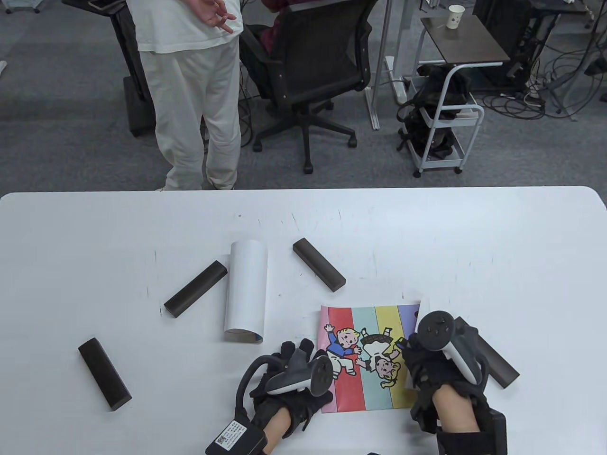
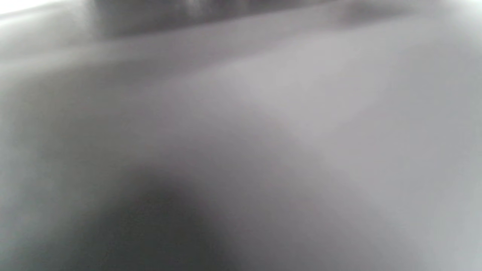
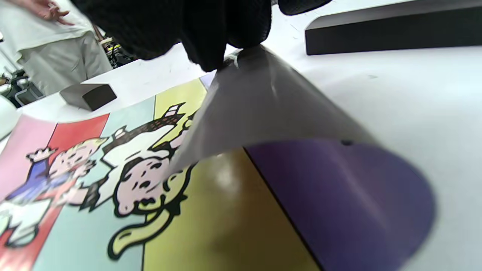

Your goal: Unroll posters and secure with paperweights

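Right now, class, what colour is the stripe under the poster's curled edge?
Purple, on the poster, at the right hand; clearest in the right wrist view.

Beyond white table [image 1: 474,237]: person in pale clothes [image 1: 197,95], standing. Black mesh office chair [image 1: 308,71]. Side table with paper cup [image 1: 455,16]. White wheeled cart [image 1: 446,128], contents unclear, possibly bags.

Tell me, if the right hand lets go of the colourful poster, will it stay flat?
Probably not. The colourful poster curls under the right hand, so it likely springs back. It looks thin, floppy and light. A dark paperweight beside it could hold it.
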Demonstrator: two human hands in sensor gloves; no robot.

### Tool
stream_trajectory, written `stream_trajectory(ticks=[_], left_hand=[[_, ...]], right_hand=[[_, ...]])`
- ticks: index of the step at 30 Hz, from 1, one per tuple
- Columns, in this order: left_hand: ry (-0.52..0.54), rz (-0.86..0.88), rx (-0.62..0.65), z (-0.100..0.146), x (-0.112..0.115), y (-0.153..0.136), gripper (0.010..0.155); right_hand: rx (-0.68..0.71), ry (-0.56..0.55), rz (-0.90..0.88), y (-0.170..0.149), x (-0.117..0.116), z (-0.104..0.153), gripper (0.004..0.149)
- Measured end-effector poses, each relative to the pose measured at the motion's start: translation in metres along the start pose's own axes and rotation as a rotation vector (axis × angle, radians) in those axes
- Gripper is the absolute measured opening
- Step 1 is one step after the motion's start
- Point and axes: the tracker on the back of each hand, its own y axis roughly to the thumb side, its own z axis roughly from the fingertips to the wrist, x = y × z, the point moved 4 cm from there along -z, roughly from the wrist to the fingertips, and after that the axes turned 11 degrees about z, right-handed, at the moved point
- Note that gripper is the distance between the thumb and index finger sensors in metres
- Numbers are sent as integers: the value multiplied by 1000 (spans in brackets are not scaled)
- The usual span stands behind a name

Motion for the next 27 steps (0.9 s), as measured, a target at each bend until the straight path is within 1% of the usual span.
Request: stream_trajectory(ticks=[3,5,6,7,8,10,12,13,14,15,17,19,21,22,24,25,27], left_hand=[[-1,1,-1,0,0,0,78],[-3,0,-1,0,0,0,78],[-4,1,-2,0,0,0,78],[-5,1,-2,0,0,0,78],[-6,-1,-2,0,0,0,78],[-5,-1,-2,0,0,0,78],[-6,-2,-2,0,0,0,78],[-6,-2,-2,0,0,0,78],[-6,-1,-2,0,0,0,78],[-6,-2,-2,0,0,0,78],[-5,-1,-2,0,0,0,78],[-6,-2,-2,0,0,0,78],[-5,-1,-2,0,0,0,78],[-5,-1,-2,0,0,0,78],[-5,-2,-2,0,0,0,78],[-6,-3,-2,0,0,0,78],[-5,-3,-1,0,0,0,78]], right_hand=[[9,-21,-89,-7,12,3,57],[7,-89,-156,-12,31,8,58],[-3,-142,-188,-17,46,12,58],[-21,-171,-197,-21,55,15,56],[-53,-206,-196,-26,65,18,55],[-158,-257,-185,-39,79,20,52],[-285,-254,-181,-54,83,19,51],[-350,-219,-176,-62,80,16,53],[-384,-182,-170,-68,76,13,55],[-447,-117,-146,-77,65,6,56],[-510,-54,-90,-87,49,-2,60],[-591,44,-11,-101,25,-11,64],[-641,133,19,-111,6,-17,71],[-658,151,24,-115,2,-19,74],[-690,149,44,-122,-7,-23,77],[-692,135,50,-123,-8,-24,77],[-717,76,78,-124,-3,-24,73]])
